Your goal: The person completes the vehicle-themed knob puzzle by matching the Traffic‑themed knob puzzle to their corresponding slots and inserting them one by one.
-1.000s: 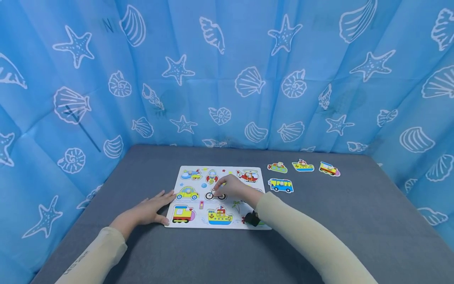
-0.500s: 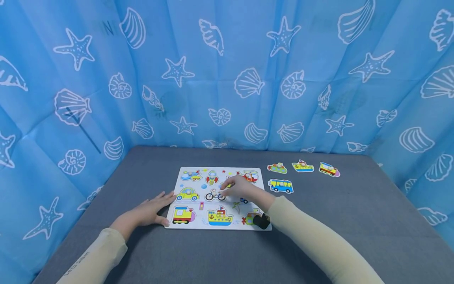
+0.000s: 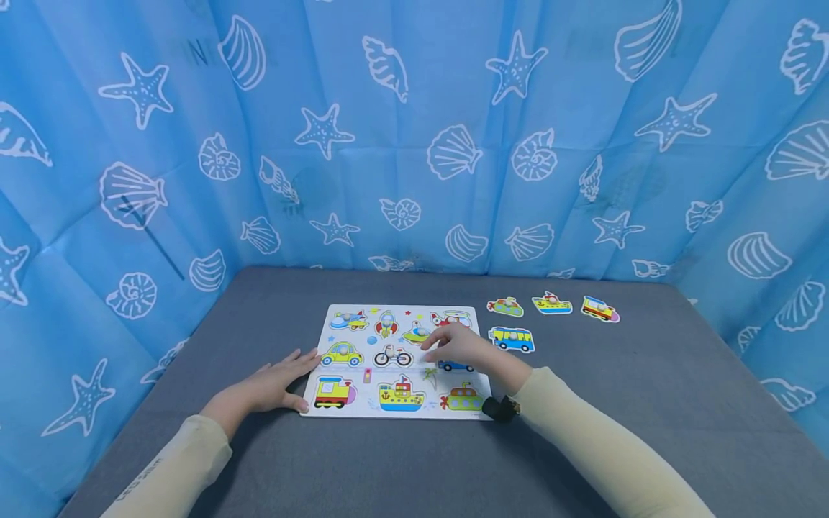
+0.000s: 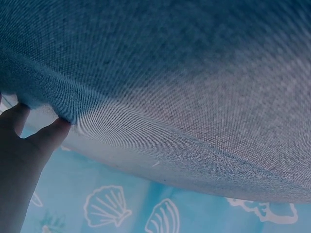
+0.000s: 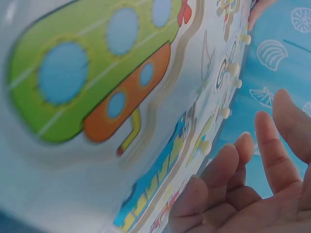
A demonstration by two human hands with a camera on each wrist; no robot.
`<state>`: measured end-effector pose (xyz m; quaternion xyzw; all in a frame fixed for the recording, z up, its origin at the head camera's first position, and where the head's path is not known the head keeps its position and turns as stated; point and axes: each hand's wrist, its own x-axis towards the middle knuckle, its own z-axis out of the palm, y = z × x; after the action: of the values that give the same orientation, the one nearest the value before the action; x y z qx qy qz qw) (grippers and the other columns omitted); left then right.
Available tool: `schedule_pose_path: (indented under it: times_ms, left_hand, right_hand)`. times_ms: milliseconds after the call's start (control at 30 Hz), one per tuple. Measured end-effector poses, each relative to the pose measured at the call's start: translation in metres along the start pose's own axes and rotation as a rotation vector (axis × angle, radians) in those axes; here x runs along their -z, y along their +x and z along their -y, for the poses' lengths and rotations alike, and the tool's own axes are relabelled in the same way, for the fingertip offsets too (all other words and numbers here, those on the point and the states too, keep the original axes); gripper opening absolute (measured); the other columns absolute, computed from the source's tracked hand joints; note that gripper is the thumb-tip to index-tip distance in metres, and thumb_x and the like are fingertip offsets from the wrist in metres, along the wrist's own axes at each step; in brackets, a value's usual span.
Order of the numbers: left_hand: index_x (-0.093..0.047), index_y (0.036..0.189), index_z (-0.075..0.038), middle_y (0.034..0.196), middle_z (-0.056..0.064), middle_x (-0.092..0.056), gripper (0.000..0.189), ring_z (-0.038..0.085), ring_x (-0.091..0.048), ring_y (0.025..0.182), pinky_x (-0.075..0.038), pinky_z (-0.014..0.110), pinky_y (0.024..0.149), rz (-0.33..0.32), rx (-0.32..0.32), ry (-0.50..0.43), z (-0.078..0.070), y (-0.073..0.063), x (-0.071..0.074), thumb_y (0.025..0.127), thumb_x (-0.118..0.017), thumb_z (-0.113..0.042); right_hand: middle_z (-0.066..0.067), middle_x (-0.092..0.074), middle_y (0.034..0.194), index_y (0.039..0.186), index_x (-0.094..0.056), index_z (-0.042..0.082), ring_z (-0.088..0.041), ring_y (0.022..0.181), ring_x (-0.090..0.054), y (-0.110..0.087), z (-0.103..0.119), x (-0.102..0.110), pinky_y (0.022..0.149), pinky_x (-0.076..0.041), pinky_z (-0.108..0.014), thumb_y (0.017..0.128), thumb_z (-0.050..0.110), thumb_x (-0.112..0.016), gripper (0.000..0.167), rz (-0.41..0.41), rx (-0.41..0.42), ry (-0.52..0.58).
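A white peg puzzle board (image 3: 376, 411) with vehicle pictures lies on the grey table. My left hand (image 3: 277, 383) touches its left edge with fingers spread; the left wrist view shows part of that hand (image 4: 29, 141). My right hand (image 3: 458, 347) hovers over the board's right half, holding nothing, its fingers loosely bent, as the right wrist view of the hand (image 5: 248, 189) also shows. Left of it, the knobbed bicycle piece (image 3: 392, 357) sits in its slot. The board's bus picture (image 3: 456, 365) is partly hidden below the hand. The submarine picture (image 5: 97, 68) appears close up.
Loose knobbed pieces lie right of the board: a submarine (image 3: 505, 307), a ship (image 3: 552, 303), a train (image 3: 600, 309) and a bus (image 3: 512, 339). A blue shell-patterned curtain (image 3: 401, 144) hangs behind and beside the table (image 3: 363, 460).
My right hand has let go of the bicycle piece's knob and moved right, uncovering the bicycle, flying saucer and submarine pictures. The left hand has stayed at the board's edge.
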<state>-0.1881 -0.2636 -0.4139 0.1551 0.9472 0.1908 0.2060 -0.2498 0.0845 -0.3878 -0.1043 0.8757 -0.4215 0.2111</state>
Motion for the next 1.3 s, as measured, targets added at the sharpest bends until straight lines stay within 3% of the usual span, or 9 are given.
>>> schedule_pose_path:
  times_ms: [400,767,1300]
  left_hand:
    - [-0.026,0.153,-0.006,0.159,0.017,-0.021,0.099,0.045,-0.01,0.144,-0.011,0.072,0.105,0.007,0.009,-0.009,-0.001,-0.001,0.001,0.077,-0.078,-0.044]
    - [-0.027,0.153,-0.007,0.159,0.017,-0.021,0.1,0.045,-0.01,0.144,-0.012,0.072,0.105,0.007,0.01,-0.003,0.0,-0.001,0.0,0.077,-0.078,-0.044]
    - [-0.027,0.153,-0.007,0.159,0.017,-0.021,0.1,0.044,-0.01,0.144,-0.011,0.073,0.104,0.004,0.009,-0.009,-0.001,0.0,0.001,0.076,-0.079,-0.044]
  right_hand:
    - [-0.007,-0.054,0.077,0.102,-0.074,0.003,-0.019,0.073,-0.046,-0.016,-0.019,0.022,0.062,-0.034,-0.028,0.088,0.009,-0.072,0.016,-0.032,0.015,-0.011]
    - [-0.006,-0.055,0.078,0.105,-0.071,-0.002,-0.019,0.075,-0.045,-0.031,-0.032,0.042,0.065,-0.036,-0.029,0.089,0.007,-0.071,0.019,-0.019,0.091,0.002]
    - [-0.006,-0.055,0.084,0.11,-0.069,-0.004,-0.023,0.082,-0.047,-0.048,-0.057,0.069,0.067,-0.038,-0.032,0.089,0.009,-0.071,0.025,-0.102,0.07,-0.009]
